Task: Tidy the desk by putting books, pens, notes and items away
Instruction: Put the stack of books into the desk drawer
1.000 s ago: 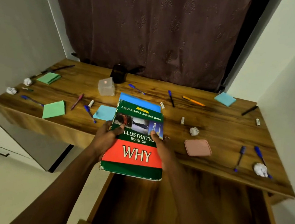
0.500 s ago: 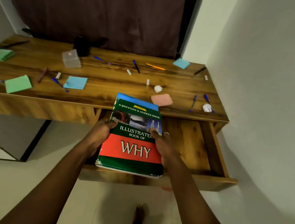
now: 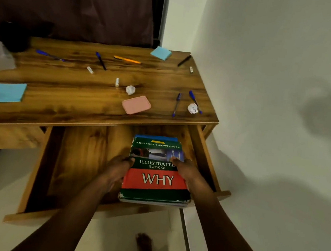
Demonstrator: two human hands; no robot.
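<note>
Book stack: a green and red volume titled "ILLUSTRATED BOOK OF WHY" is carried on top, with a blue cover edge seen beneath it at 12 o'clock; the stack is held over the right half of the open drawer, at 5 o'clock from the pink case.
Left hand: the stack's left edge is gripped, thumb laid on the cover, fingers closed underneath out of sight.
Right hand: the right edge is gripped likewise, thumb on the cover by the pictures.
Drawer: pulled out below the table; its wooden floor is seen bare at 9 o'clock from the stack.
Table: a pink case lies near the front edge; crumpled paper sits just at 11 o'clock from it.
Pens: two blue pens are laid at 3 o'clock from the case, a second paper ball touching one.
Notes: blue sticky pads are seen at the table's left and far right corner.
</note>
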